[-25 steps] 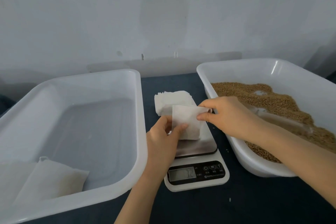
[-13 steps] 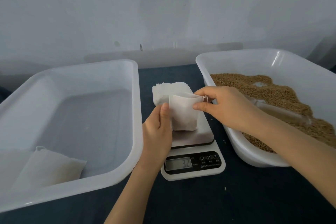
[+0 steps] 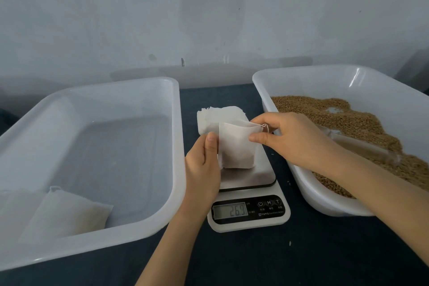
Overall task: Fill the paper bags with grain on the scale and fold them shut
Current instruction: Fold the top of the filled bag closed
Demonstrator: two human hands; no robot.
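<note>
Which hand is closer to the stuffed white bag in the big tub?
Left. The left hand is beside the white plastic tub holding the stuffed white bag; the right hand is farther right, by the grain tub.

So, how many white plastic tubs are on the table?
2. The left tub is left of the scale and holds a filled bag; the right tub is right of it and holds grain.

Smooth, glossy white plastic for the scale (image 3: 248, 224) body, brushed satin metal for its platform (image 3: 254, 175). Thin, matt, faintly fibrous white paper for the bag (image 3: 236, 146) on the scale and the stack (image 3: 217, 114) behind it. Smooth, semi-gloss translucent plastic for the left tub (image 3: 177, 146) and right tub (image 3: 301, 184) flanking the scale. Rough, matt brown grain (image 3: 343, 114) and a clear plastic scoop (image 3: 362, 148) right of the scale. Matt dark table (image 3: 255, 260) beneath the scale.
</note>
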